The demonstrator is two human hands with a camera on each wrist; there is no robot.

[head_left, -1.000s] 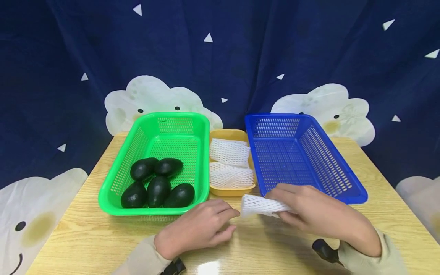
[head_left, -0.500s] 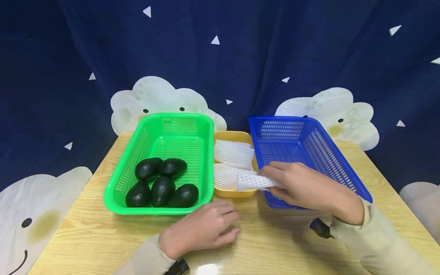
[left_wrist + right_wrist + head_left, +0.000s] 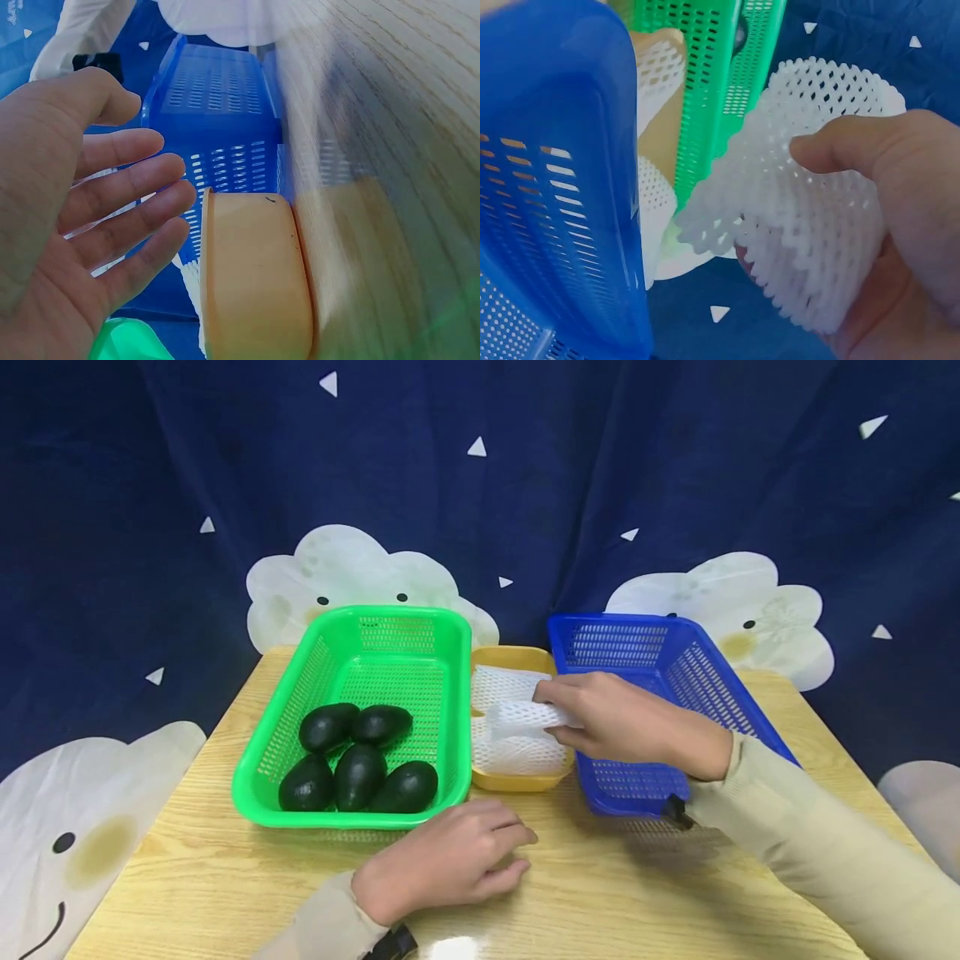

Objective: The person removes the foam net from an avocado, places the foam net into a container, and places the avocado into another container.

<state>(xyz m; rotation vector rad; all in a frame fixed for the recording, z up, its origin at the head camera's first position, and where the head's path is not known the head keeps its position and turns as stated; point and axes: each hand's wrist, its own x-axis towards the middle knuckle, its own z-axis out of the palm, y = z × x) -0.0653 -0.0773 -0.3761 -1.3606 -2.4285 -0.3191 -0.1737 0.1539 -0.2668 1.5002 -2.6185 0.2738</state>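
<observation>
My right hand [image 3: 618, 717] pinches a white foam net sleeve [image 3: 810, 180] between thumb and fingers, over the yellow tray [image 3: 517, 783]. The sleeve looks flattened and partly folded, with nothing seen inside it. More white foam net sleeves [image 3: 506, 756] lie in two groups in that tray, partly covered by the held one in the head view. My left hand [image 3: 450, 858] is low over the wooden table by the green basket's front corner. In the left wrist view its fingers [image 3: 142, 195] are relaxed and spread, and they hold nothing.
The green basket [image 3: 463, 710] on the left holds several dark avocados [image 3: 360, 777] near its front. A blue basket [image 3: 731, 685] stands right of the tray, with my right forearm across it. Behind the wooden table [image 3: 585, 902] hangs a dark blue curtain [image 3: 405, 460].
My right hand has carried the foam net sleeve away from the table's front, up and left over the yellow tray. The left hand has stayed nearly in place. The head view has shifted slightly.
</observation>
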